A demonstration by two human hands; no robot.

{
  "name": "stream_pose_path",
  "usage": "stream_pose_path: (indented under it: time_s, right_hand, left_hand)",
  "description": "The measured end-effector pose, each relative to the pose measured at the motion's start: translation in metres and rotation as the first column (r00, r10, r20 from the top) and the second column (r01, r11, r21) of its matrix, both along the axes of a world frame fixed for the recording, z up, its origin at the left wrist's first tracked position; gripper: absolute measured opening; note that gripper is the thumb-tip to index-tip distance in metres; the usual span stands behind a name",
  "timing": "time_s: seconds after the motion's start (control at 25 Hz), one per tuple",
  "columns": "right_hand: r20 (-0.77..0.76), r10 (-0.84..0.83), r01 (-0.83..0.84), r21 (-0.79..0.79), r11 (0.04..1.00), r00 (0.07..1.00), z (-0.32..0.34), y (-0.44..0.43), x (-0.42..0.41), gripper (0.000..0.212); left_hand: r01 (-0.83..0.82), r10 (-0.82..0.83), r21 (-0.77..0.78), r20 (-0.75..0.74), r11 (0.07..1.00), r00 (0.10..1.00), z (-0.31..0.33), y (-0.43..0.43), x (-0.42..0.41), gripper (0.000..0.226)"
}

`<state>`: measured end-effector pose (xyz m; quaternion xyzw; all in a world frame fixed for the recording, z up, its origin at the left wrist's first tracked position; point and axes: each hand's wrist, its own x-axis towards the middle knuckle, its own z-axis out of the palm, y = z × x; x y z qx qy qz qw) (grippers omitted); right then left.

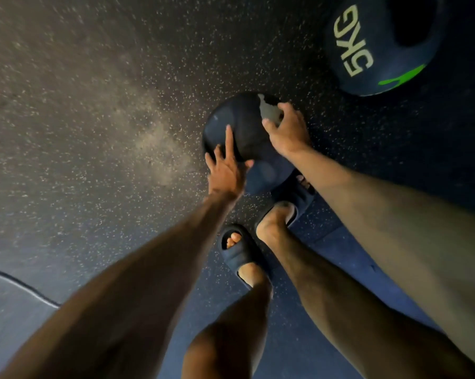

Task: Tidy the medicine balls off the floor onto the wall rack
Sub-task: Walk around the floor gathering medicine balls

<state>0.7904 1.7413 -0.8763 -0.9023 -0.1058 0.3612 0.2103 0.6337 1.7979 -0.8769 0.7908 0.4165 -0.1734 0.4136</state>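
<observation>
- Rubber floor [94, 105], dark with pale speckle. Head view only. Near ball [244, 132] sits on it just ahead of the feet, both hands on it.
- Hand states?
- Left hand [226, 170] is flat, fingers straight and spread, pressing the ball's left flank. No grip. Right hand [289, 132] is over the top right, fingers and thumb curled at the edge of a grey patch [270, 112] on the ball. Could be a grip recess, but it's too blurred to confirm.
- Lifted?
- Reads as on the floor, not yet lifted.
- Geometry for the pick?
- Ball is between the hands, straight down and forward of the person. It's round, so no real long axis. The only orientation cue is the grey patch, facing up and away. Right hand reaches further over, left sits on the nearer side. My read: left has to wrap under before the lift, else the load hangs on the right alone.
- Other balls?
- 5KG ball [367, 50], on the floor up and to the right, well apart from the near one, on the right hand's side. Nobody touching it.
- Rack?
- Not in frame, so carry direction is unknown. Slides [236, 253] on both feet, one just beside the ball's near edge. Toes are at risk if it slips.
</observation>
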Motion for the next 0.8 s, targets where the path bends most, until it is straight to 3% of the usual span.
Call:
stream_pose_path:
  time_s: [0.16,0.28,0.44,0.68,0.8]
  right_hand:
    - [-0.026,0.059,-0.056,0.103,0.993,0.998,0.007,-0.042,-0.023,0.081]
    - [-0.111,0.096,-0.083,0.122,0.989,0.989,-0.006,-0.039,-0.026,0.095]
    - [-0.159,-0.141,0.150,0.051,0.987,0.977,-0.015,-0.011,0.027,0.093]
    - [-0.113,-0.055,0.056,0.012,0.998,0.992,-0.006,0.006,0.054,0.082]
    - [-0.122,-0.024,0.026,0.009,1.000,0.992,-0.004,0.023,0.064,0.081]
  left_hand:
    - [-0.141,0.142,0.020,-0.071,0.990,0.987,-0.006,0.060,0.071,0.071]
    - [-0.148,0.147,0.031,0.043,0.989,0.988,-0.020,0.100,0.111,0.059]
    - [0.022,-0.033,0.063,0.170,0.998,0.985,-0.027,0.107,0.132,0.060]
    - [-0.140,0.134,0.060,0.094,0.988,0.986,-0.022,0.108,0.140,0.060]
    - [0.037,-0.039,0.097,0.019,0.995,0.999,-0.011,0.122,0.130,0.066]
